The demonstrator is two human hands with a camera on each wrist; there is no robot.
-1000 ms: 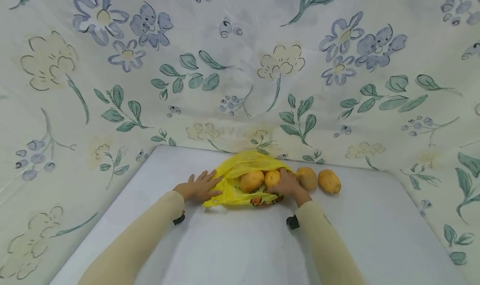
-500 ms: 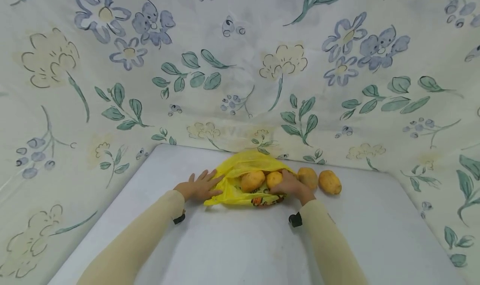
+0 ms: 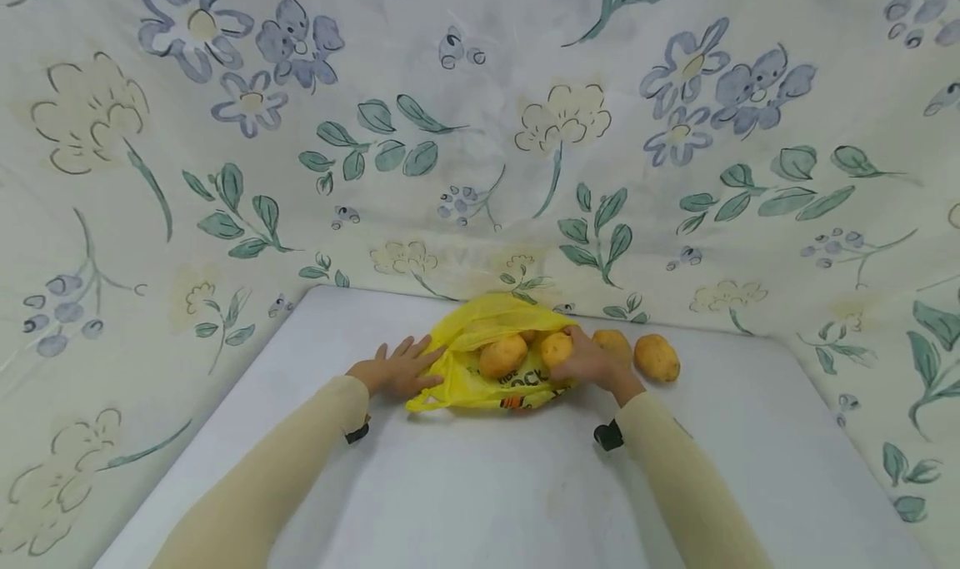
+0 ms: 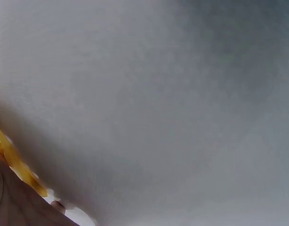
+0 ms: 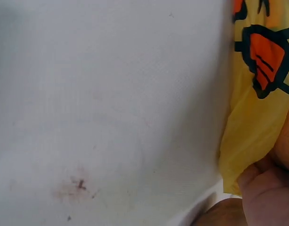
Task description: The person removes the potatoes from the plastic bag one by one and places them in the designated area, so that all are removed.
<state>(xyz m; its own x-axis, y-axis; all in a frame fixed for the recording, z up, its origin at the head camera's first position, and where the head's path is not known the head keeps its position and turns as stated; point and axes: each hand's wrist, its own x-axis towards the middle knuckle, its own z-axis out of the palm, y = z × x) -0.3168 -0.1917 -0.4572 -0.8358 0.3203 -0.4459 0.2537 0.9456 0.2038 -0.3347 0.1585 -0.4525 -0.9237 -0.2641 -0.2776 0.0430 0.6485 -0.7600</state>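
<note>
A yellow plastic bag (image 3: 480, 315) lies at the back of the table with its mouth facing me. My left hand (image 3: 401, 371) presses flat on the bag's left end, fingers spread. At the right side of the mouth, my right hand (image 3: 592, 361) grips a potato (image 3: 557, 351). Left of it, another potato (image 3: 502, 356) lies inside the bag, and part of one more (image 3: 528, 335) peeks out behind. In the right wrist view the printed bag (image 5: 257, 94) runs along the right edge, its end beside the fingers.
Two potatoes lie outside the bag: one (image 3: 612, 344) just beyond my right hand, another (image 3: 657, 357) farther right. A floral sheet (image 3: 465, 177) rises behind the white table (image 3: 480, 486). Small dark stains (image 5: 81, 184) mark the tabletop in the right wrist view.
My right hand has moved rightward with the gripped potato, widening the gap to the potato at its left. Another potato now shows behind them, and more bag print is visible. The left hand stays put.
</note>
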